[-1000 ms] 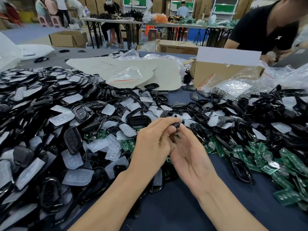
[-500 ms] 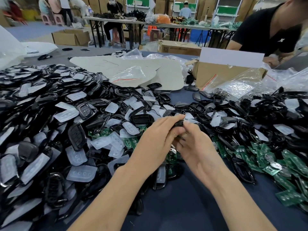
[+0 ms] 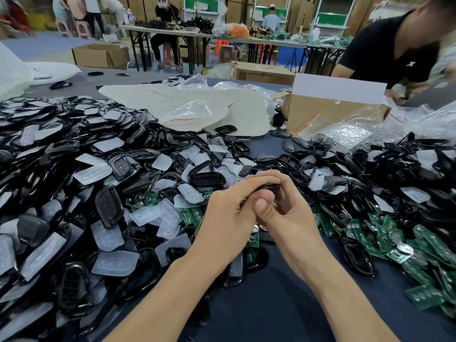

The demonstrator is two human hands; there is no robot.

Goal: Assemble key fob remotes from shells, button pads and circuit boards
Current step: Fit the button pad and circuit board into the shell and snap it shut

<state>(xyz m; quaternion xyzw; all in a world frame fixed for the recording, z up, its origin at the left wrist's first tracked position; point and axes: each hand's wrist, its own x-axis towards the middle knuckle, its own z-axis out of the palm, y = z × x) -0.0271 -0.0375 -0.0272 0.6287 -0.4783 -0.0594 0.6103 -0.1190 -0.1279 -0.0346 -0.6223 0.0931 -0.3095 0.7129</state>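
One black key fob shell [image 3: 267, 187] is held above the centre of the bench [image 3: 271, 304], gripped by both hands. The left hand [image 3: 229, 213] curls its fingers over the top; the right hand [image 3: 291, 218] grips from beneath, thumb raised. Loose shells [image 3: 108, 206] and translucent button pads [image 3: 116, 262] are heaped left; green circuit boards [image 3: 385, 240] lie right.

Not much to read here tbh, just a small white X-shaped logo [image 3: 412, 63] on the black t-shirt [image 3: 385, 43] — the print on the cardboard box [image 3: 261, 74] behind the table is too blurry to make out
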